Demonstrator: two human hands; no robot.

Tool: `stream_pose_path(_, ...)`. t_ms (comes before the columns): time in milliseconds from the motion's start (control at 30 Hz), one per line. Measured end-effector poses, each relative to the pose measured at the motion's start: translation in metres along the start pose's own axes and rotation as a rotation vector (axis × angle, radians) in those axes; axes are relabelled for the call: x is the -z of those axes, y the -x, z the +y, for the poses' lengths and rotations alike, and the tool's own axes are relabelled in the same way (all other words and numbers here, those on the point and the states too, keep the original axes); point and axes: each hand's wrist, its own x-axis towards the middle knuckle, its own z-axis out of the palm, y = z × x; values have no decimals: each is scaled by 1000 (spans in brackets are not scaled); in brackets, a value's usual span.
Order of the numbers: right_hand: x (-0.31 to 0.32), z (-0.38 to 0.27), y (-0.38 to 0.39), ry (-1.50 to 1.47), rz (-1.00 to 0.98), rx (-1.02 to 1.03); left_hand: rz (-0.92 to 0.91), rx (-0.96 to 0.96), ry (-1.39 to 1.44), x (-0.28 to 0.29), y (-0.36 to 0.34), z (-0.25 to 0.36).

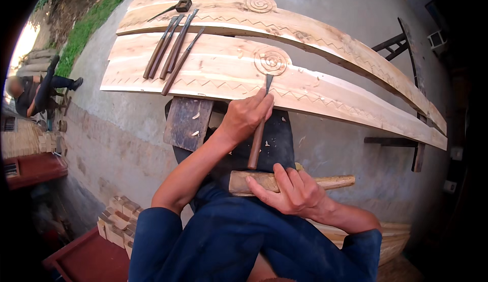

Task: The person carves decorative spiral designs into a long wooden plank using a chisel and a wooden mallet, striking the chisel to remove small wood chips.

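Observation:
My left hand (246, 114) grips a flat chisel (256, 150), its blade resting on the pale front board (351, 104) just below a carved spiral (271, 60). A zigzag line runs along this board. My right hand (292, 193) is closed on a wooden mallet (339, 182), held crosswise low over my lap, below the chisel's handle. Several chisels (173, 53) with dark wooden handles lie across the left part of the board. A second carved board (315, 23) lies behind, with a dark square-headed tool (184, 5) on it.
A dark wooden bench end (185, 122) with shavings juts toward me. A trestle (394, 147) stands at right. Another person (28, 94) is at far left on the concrete. Stacked wood blocks (117, 221) and red trays (84, 254) sit at lower left.

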Motion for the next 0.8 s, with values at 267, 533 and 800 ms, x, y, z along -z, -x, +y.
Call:
stream_pose_path(267, -15, -2, 8, 21, 63, 5, 44, -26, -39, -6, 5, 0)
stream_pose_path(533, -14, -3, 11, -63, 229, 78, 27, -23, -66, -7, 5, 3)
stream_pose_path(800, -20, -3, 21, 2, 186, 38, 22, -20, -100, -7, 4, 6)
